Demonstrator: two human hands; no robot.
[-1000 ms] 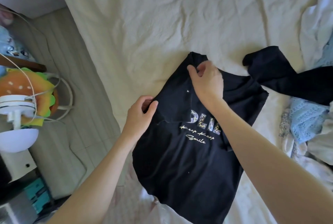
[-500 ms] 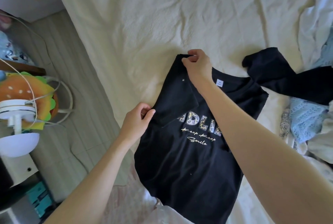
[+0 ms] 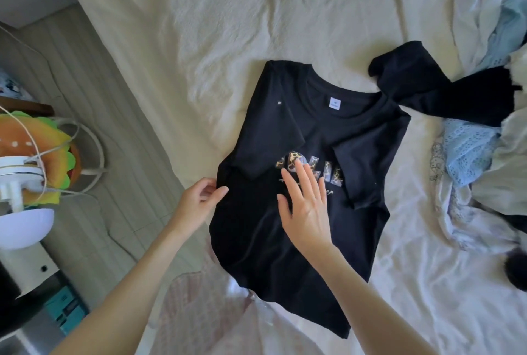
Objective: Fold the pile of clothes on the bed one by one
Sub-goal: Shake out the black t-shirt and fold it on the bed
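We look down from above at a bed (image 3: pixel 256 12) covered in a wrinkled cream sheet. A black T-shirt (image 3: pixel 285 240) lies front-up in the middle of it, neckline pointing away from us, with a small white label (image 3: pixel 334 104) showing inside the collar. Both short sleeves are folded inward over the chest, and they partly cover a printed word in leopard-pattern letters (image 3: pixel 310 167).

Our right hand (image 3: pixel 306 206) rests flat on the shirt's chest, palm down, fingers straight and slightly spread, the fingertips reaching onto the printed letters. It holds nothing. Our left hand (image 3: pixel 199 197) sits at the shirt's left edge, just below the folded sleeve, with thumb and fingers loosely curved toward the fabric edge; we cannot tell whether it pinches the cloth or only touches it.

To the right of the shirt, near its shoulder, lies a second black garment (image 3: pixel 445 89), crumpled. Beyond it, along the right side of the bed, sits the pile of clothes (image 3: pixel 484 155): pale blue lace fabric, white and light-coloured pieces, all heaped together. A pale pink cloth (image 3: pixel 199 312) lies at the near edge of the bed, under the shirt's hem.

On the left, beside the bed, we see a pale wood-look floor (image 3: pixel 94 115), a plush toy shaped like a hamburger (image 3: pixel 37 143), a white cable (image 3: pixel 85 138) looped over it, and a white lamp (image 3: pixel 20 212) with a rounded shade.
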